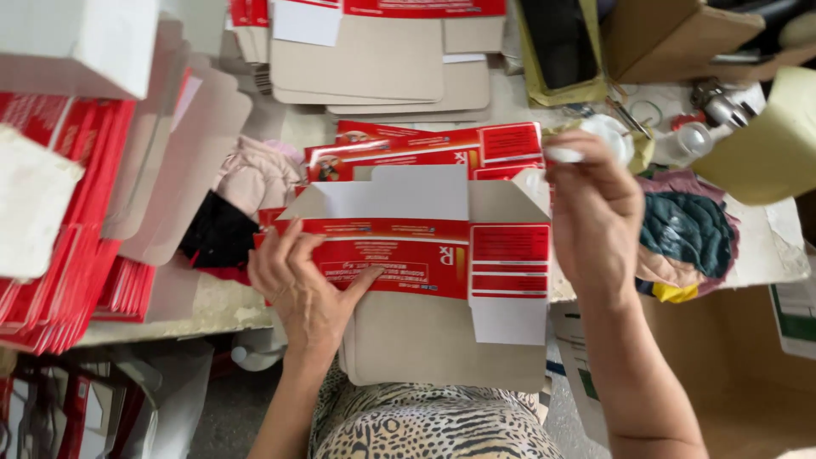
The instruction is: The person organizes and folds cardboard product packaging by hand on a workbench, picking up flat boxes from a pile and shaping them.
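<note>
Flat red-and-white carton blank [408, 246] lies unfolded across grey card stack [442, 340] at worktop [204, 306] edge, grey inner flaps up. Left hand [302, 285] presses its left end, grip spread flat. Right hand [595, 212] at right flap, grip pinched on small white piece [563, 155].

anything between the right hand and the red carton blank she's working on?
Nothing visible. The right hand, gripping a small white applicator, sits directly over the red carton blank's right flap; the left hand already presses its left end.
</note>
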